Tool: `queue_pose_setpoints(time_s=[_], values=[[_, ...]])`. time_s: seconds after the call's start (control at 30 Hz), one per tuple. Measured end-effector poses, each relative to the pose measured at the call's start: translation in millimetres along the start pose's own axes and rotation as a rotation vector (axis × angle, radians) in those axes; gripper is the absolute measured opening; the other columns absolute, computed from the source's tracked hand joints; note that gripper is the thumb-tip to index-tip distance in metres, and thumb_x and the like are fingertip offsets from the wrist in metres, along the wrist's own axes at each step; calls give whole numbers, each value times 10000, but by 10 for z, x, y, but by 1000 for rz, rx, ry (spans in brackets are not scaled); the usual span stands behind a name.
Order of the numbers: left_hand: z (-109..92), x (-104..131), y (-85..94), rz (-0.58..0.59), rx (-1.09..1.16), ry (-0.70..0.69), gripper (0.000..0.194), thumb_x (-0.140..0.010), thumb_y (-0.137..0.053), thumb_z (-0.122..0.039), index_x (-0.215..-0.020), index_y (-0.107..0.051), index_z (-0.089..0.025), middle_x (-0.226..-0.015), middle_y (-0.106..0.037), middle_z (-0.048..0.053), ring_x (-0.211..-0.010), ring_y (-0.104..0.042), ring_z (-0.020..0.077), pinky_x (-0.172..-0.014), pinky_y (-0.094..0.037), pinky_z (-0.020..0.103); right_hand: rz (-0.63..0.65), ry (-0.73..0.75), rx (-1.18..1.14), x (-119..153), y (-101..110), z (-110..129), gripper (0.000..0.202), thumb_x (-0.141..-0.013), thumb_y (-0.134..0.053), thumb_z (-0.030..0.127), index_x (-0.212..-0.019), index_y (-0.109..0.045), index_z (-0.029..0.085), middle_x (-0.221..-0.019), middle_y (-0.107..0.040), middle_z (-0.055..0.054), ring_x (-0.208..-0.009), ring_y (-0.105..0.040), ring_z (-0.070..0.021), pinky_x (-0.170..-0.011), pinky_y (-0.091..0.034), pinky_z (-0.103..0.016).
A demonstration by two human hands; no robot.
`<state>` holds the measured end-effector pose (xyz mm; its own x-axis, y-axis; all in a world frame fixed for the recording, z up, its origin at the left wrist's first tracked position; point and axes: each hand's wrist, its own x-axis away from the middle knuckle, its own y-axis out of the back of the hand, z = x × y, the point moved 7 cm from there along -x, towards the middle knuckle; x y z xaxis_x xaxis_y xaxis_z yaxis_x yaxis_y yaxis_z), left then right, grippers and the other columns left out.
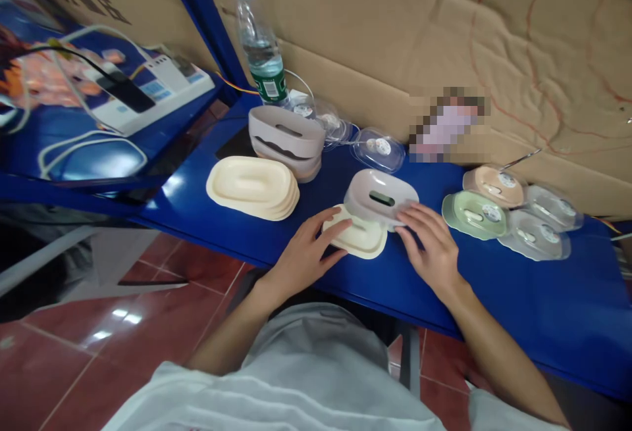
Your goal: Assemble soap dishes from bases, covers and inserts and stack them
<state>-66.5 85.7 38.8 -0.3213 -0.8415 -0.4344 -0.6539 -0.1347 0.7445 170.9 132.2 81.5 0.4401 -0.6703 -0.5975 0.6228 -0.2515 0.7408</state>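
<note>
A cream oval lid (363, 239) lies on the blue table before me. My left hand (313, 243) grips its left end, with fingertips over the top and the thumb along the near edge. Just behind it, partly overlapping the lid, is a pale grey oval plastic cover (355, 189) with a long slot in the middle. My right hand (429, 243) has hold of the cover's right end between fingers and thumb. Left of my hands sits a stack of cream oval lids (247, 187). Behind that stack, several more greyish covers (286, 129) are nested together.
On the right stand several clear-covered oval boxes, among them a green one (474, 214) and a peach one (494, 184). A water bottle (264, 56) and clear lids (378, 148) are at the back. A power strip (158, 92) with cables lies far left. Cardboard (355, 43) lines the back.
</note>
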Motion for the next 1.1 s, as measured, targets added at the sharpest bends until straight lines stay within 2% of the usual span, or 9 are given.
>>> queue_pose_setpoints(time_s=[0.17,0.3,0.47,0.6,0.7,0.77,0.93,1.03,1.1], values=[[-60,-40,-32,36,-119,-42,606,-1040,-677,-338,-1602,-457,-277,-1609,-528,183,-1478,-543,340,-1183,-496,525,4,-52,-23,-3,-66,65,226,-1031,-680,267,-1246,-750,256,-1187,-804,-77,-1221,-742,-288,-1075,-633,-540],[-95,-107,-157,120,-241,-55,621,-1066,-608,-478,-1607,-470,-206,-1641,-515,212,-1512,-504,378,-1239,-371,587,-56,-147,-53,-75,-125,-77,134,-1036,-686,329,-1119,-766,262,-1108,-813,-67,-1163,-758,-278,-1054,-629,-536],[-123,-169,-234,167,-266,-50,636,-1090,-546,-489,-1641,-427,-195,-1658,-508,199,-1528,-493,375,-1287,-253,616,-111,-250,-99,-41,-135,-261,133,-1034,-686,364,-1074,-747,253,-1066,-802,-60,-1058,-763,-251,-960,-640,-470],[-116,-192,-154,102,-298,-52,656,-1082,-567,-495,-1645,-419,-193,-1680,-476,205,-1531,-484,385,-1282,-255,632,-76,-240,-96,-23,-163,-309,144,-1044,-663,363,-1085,-736,246,-1086,-788,-70,-1091,-743,-253,-985,-619,-468],[-117,-206,-173,148,-287,-86,560,-1083,-570,-475,-1570,-526,-200,-1653,-519,187,-1524,-492,390,-1266,-295,641,-69,-245,-70,-14,-179,-369,218,-1048,-652,393,-1187,-732,245,-1137,-766,-89,-1100,-726,-262,-987,-616,-481],[-135,-192,-190,181,-258,-100,477,-1080,-578,-464,-1472,-615,-194,-1614,-565,174,-1501,-519,383,-1217,-387,599,-51,-212,-25,-4,-186,-377,316,-1026,-689,414,-1294,-725,249,-1153,-742,-100,-1093,-712,-269,-975,-621,-480],[-174,14,-130,206,-186,-48,543,-1007,-688,-550,-1434,-633,-220,-1581,-587,180,-1441,-563,395,-1126,-489,568,-119,-100,123,61,42,-185,302,-1008,-716,339,-1306,-758,312,-1084,-682,-77,-1084,-708,-270,-1003,-623,-481],[-94,194,-48,187,-97,30,768,-951,-783,-504,-1600,-457,-256,-1611,-536,198,-1453,-561,387,-1148,-513,568,-52,22,128,81,142,101,394,-968,-773,294,-1355,-719,342,-1057,-691,-59,-1053,-721,-265,-999,-617,-477],[9,278,26,109,-32,101,935,-928,-827,-436,-1682,-296,-283,-1670,-440,217,-1471,-555,372,-1139,-552,540,49,116,113,89,111,301,437,-952,-796,275,-1374,-692,327,-1030,-714,-47,-992,-727,-243,-924,-611,-435]])
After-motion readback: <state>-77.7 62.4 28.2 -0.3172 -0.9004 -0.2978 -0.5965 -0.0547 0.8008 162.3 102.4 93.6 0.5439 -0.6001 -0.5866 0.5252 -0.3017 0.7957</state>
